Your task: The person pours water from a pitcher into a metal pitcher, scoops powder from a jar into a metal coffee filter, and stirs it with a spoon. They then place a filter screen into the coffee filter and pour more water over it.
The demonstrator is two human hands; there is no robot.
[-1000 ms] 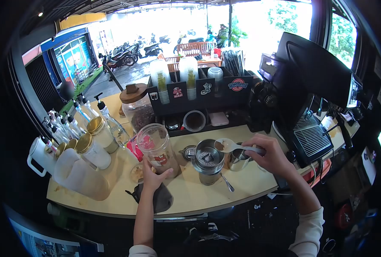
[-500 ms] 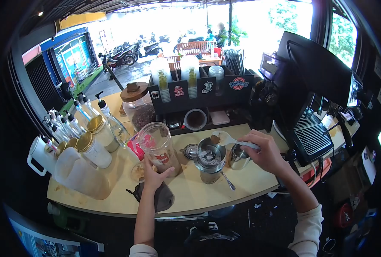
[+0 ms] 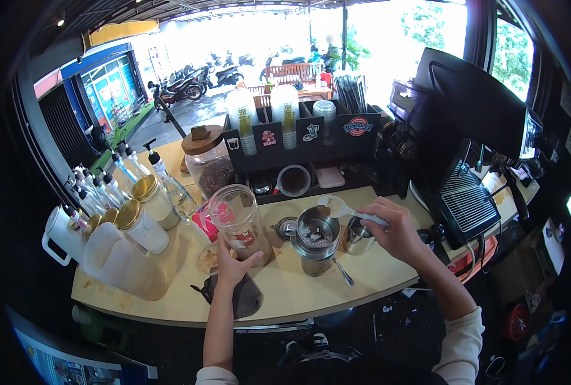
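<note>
My left hand (image 3: 235, 266) is wrapped round the lower side of a clear jar (image 3: 235, 215), which stands on the counter with some brown powder low inside. In my right hand (image 3: 394, 228) is a white scoop (image 3: 342, 208), gripped by its handle. Brown powder lies in its bowl, just above the rim of a metal drip coffee filter (image 3: 317, 230). That filter sits on top of a glass (image 3: 316, 264). Beside the glass lies a metal spoon (image 3: 344, 273). A steel pitcher (image 3: 358, 236) stands to the right, partly behind my right hand, and a round metal lid (image 3: 285, 228) lies to the left.
A dark cloth (image 3: 243, 300) lies near the front edge of the counter (image 3: 189, 282). Gold-lidded jars (image 3: 143, 228), a plastic jug (image 3: 122, 263) and pump bottles fill the left side. Behind stands a black cup organizer (image 3: 279, 144); an espresso machine (image 3: 468, 147) is at right.
Very little differs. The scoop stays at the filter's rim and my left hand stays on the jar, while the view shifts slightly.
</note>
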